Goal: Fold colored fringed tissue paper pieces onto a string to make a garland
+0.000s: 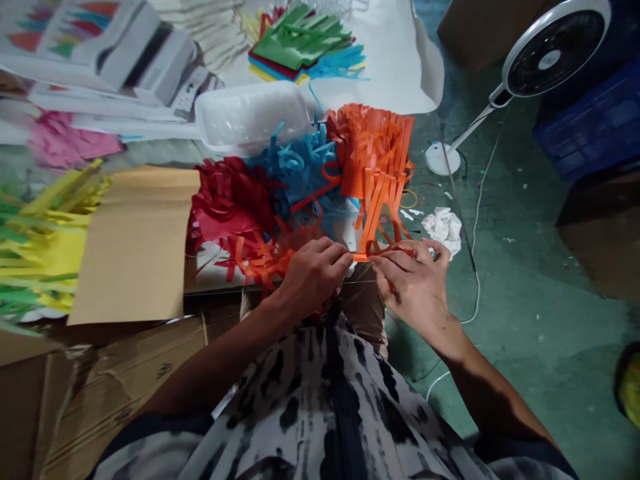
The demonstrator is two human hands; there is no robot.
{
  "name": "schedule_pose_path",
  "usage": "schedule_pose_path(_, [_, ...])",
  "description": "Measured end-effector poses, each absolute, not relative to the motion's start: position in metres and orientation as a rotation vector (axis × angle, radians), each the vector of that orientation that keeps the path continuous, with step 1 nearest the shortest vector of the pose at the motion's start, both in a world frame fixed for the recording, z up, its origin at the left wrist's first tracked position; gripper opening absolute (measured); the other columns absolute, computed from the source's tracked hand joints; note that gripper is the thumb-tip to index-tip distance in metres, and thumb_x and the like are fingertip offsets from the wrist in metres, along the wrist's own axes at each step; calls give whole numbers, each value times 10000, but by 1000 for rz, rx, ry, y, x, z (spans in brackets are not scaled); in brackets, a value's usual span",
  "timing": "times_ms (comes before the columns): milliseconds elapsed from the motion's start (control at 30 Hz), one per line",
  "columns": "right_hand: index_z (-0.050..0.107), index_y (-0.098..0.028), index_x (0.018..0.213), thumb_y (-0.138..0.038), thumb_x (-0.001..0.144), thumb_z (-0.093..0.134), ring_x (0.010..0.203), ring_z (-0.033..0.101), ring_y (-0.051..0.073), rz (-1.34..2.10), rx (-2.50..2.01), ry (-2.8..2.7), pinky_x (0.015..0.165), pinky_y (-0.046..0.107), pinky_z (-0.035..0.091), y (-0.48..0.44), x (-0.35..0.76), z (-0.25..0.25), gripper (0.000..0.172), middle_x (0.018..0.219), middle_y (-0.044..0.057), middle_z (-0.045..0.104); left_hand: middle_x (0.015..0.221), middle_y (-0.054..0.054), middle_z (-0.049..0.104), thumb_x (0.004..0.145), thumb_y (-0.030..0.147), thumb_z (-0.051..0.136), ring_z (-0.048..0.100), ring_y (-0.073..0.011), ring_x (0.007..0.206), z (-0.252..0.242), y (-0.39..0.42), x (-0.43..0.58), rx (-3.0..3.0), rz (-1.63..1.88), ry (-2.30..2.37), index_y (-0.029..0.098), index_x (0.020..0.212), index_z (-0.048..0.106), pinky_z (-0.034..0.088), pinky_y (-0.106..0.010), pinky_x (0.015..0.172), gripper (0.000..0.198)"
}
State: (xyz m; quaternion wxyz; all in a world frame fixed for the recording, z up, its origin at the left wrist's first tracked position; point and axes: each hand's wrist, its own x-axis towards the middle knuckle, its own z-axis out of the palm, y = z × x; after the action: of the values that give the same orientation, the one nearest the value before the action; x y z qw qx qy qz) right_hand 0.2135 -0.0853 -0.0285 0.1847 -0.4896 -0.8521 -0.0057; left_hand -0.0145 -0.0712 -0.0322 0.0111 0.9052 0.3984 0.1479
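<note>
My left hand [315, 277] and my right hand [413, 287] meet at the lower edge of a sheet of orange fringed paper [375, 160], pinching it between their fingertips. The sheet stands up from my hands, its cut strips hanging loose. Beside it lie a heap of blue paper strips [300, 167] and a heap of red fringed paper [230, 207]. Loose orange strips [260, 260] sit just beyond my left hand. Yellow and green fringed paper [45, 247] lies further left, past a tan cardboard sheet [135, 247].
A clear plastic container [253, 117] and stacked green paper [300, 40] lie at the back. Crumpled white paper [443, 230] and a white cable lie on the green floor [540, 320] to the right, near a standing fan [550, 57] and a blue crate [590, 127]. Flattened cardboard [100, 393] lies lower left.
</note>
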Motion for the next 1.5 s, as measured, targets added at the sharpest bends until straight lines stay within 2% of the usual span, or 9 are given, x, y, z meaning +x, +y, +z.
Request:
schedule_pose_path(167, [751,-342,1078,-321,1006,656,1143,595,251,5,-1346,-2420,1089,493,301,-74,212,-33,121,1076,-20,789,1088,-93,742,1009,159,587,627,-244,945,-43,-69,-21,2799,519,1212,172,1121,701,531,-388,820,160])
schedule_pose_path(433, [661,-232,993,-347,1061,533,1101,581,275,-2,-1440,-2483,1116,489,279,-65,208,-38,185,978,61,721,1002,-66,735,1045,256,568,605,-235,950,-47,-70,-21,2547,655,1405,184,1001,692,490,-399,845,150])
schedule_pose_path(867, [613,-236,900,-265,953,590,1092,562,296,202,-1536,-2473,967,458,310,-55,200,-25,64,915,43,699,950,-47,688,909,279,749,569,-268,946,-28,-60,-26,2229,558,1646,217,815,674,419,-426,777,135])
schedule_pose_path(1033, [617,-239,928,-256,944,610,1047,583,296,143,-1611,-2357,932,470,324,-58,210,-29,24,930,48,723,966,-36,697,892,246,765,591,-252,945,-32,-60,-29,2193,576,1643,221,875,705,429,-412,789,67])
schedule_pose_path(1100, [634,-241,967,-252,958,610,1078,588,303,51,-1619,-2336,963,492,330,-62,211,-32,28,967,54,733,1034,-32,723,918,222,734,611,-245,991,-36,-62,-31,2237,637,1579,245,983,743,446,-418,828,69])
schedule_pose_path(1200, [673,-277,1129,-174,955,610,1186,579,294,-90,-1460,-2405,1069,523,304,-71,208,-36,212,1090,40,754,1120,-15,760,954,190,672,630,-238,1069,-40,-68,-30,2447,720,1421,295,1109,760,451,-467,970,207])
schedule_pose_path(1300, [676,-329,1236,-132,956,599,1192,596,257,-137,-1262,-2474,1111,516,291,-82,202,-38,352,1139,-2,771,1139,-13,775,949,192,645,634,-254,1130,-41,-79,-26,2650,728,1337,272,1142,745,362,-565,1158,232])
schedule_pose_path(1400, [697,-315,1232,-219,968,628,1194,616,270,-100,-1223,-2458,1117,531,301,-95,197,-40,289,1147,2,777,1100,-17,781,967,210,619,652,-248,1140,-42,-93,-22,2746,759,1290,241,1130,735,284,-597,1241,202])
schedule_pose_path(1500, [714,-257,1211,-291,979,664,1186,633,277,-100,-1198,-2443,1116,528,327,-108,194,-43,240,1145,32,782,1057,-19,796,987,192,623,686,-228,1066,-47,-106,-23,2806,821,1280,235,1127,743,366,-539,1195,189])
